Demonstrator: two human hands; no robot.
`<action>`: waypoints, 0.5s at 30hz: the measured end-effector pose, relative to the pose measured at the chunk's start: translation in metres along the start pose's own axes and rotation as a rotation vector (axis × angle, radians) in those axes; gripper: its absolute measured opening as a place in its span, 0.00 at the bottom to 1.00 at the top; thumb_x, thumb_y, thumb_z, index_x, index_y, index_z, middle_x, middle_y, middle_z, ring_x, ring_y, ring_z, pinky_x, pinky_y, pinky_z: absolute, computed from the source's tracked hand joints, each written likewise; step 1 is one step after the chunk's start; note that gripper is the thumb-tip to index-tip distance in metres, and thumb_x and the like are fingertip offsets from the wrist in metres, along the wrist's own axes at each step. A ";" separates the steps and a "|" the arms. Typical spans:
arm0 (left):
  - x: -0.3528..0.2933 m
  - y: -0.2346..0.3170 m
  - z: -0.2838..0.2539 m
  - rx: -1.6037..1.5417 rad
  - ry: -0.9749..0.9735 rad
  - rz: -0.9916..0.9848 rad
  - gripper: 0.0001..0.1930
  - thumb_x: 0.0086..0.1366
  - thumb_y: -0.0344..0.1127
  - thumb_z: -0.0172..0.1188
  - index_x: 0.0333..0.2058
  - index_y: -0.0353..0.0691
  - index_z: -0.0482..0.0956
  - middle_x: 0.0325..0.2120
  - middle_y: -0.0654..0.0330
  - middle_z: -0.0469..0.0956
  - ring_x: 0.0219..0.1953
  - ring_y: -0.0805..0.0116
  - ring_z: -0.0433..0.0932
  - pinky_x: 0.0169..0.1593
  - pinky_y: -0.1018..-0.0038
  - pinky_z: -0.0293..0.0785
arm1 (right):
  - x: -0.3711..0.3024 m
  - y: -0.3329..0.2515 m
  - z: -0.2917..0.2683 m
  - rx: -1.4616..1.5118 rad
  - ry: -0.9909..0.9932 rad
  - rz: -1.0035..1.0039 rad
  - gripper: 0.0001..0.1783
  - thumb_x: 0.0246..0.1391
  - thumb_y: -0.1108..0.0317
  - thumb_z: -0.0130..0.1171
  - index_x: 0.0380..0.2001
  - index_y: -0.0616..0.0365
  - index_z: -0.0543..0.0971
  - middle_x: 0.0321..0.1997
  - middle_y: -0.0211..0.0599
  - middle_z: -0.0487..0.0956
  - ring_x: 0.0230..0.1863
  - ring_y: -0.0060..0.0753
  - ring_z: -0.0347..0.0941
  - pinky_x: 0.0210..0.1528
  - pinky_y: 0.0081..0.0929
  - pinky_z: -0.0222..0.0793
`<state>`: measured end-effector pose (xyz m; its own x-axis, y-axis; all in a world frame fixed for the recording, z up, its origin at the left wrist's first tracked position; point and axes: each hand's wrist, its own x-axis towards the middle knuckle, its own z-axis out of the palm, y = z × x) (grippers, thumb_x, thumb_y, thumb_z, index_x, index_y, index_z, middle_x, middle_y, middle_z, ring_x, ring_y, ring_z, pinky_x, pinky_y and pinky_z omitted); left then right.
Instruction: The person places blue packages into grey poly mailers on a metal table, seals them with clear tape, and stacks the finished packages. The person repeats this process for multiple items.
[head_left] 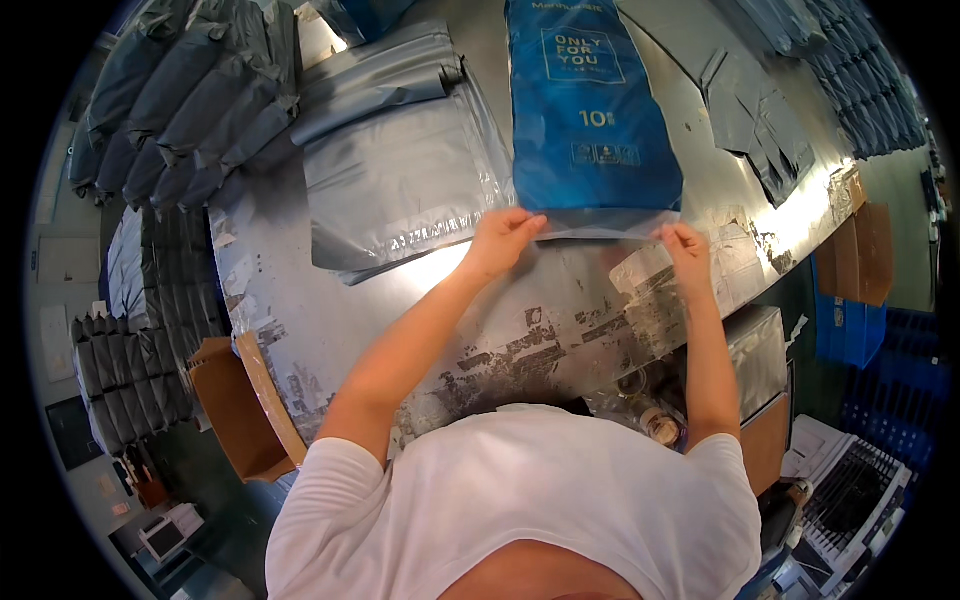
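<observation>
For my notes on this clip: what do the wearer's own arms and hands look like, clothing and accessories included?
The white shirt has short sleeves, leaving the forearms bare. The left hand and right hand wear no gloves; no watch or bracelet shows.

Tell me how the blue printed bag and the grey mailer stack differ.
Colour: the blue printed bag carries white print; the grey mailer stack is silvery grey.
Arrangement: the blue printed bag lies stretched lengthwise; the grey mailer stack is layered, with a folded-over part across it.
Grip: left hand and right hand pinch the blue printed bag's near edge; neither grips the grey mailer stack.
Shared: both look glossy.
</observation>
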<state>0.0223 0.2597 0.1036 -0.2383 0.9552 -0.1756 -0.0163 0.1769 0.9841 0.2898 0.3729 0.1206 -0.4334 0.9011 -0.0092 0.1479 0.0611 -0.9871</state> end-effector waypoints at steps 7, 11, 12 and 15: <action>-0.038 0.145 -0.021 -0.395 -0.031 0.210 0.07 0.56 0.32 0.57 0.25 0.35 0.78 0.17 0.63 0.74 0.20 0.79 0.70 0.24 0.83 0.64 | -0.027 -0.134 0.006 0.226 0.134 -0.291 0.09 0.53 0.68 0.53 0.24 0.62 0.76 0.22 0.27 0.74 0.23 0.15 0.65 0.28 0.13 0.59; -0.062 0.172 -0.028 -0.415 -0.036 0.209 0.08 0.57 0.34 0.57 0.24 0.35 0.76 0.16 0.64 0.73 0.18 0.78 0.69 0.23 0.83 0.62 | -0.044 -0.158 0.007 0.285 0.113 -0.308 0.08 0.52 0.69 0.53 0.23 0.62 0.75 0.21 0.28 0.74 0.20 0.15 0.64 0.23 0.12 0.55; -0.067 0.175 -0.029 -0.429 -0.047 0.210 0.08 0.57 0.34 0.57 0.23 0.35 0.75 0.15 0.64 0.72 0.18 0.79 0.69 0.23 0.83 0.62 | -0.050 -0.163 0.009 0.295 0.102 -0.299 0.09 0.52 0.69 0.53 0.23 0.62 0.75 0.21 0.28 0.74 0.20 0.15 0.65 0.23 0.12 0.55; -0.084 0.182 -0.031 -0.447 -0.090 0.223 0.09 0.58 0.35 0.56 0.23 0.36 0.75 0.15 0.65 0.72 0.17 0.80 0.68 0.22 0.83 0.61 | -0.064 -0.159 -0.010 0.313 -0.041 -0.270 0.13 0.55 0.63 0.49 0.24 0.62 0.75 0.22 0.29 0.74 0.22 0.16 0.67 0.25 0.13 0.58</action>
<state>0.0093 0.2046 0.2987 -0.1994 0.9782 0.0581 -0.3929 -0.1341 0.9097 0.3026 0.3098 0.2797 -0.4557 0.8524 0.2564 -0.2510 0.1534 -0.9558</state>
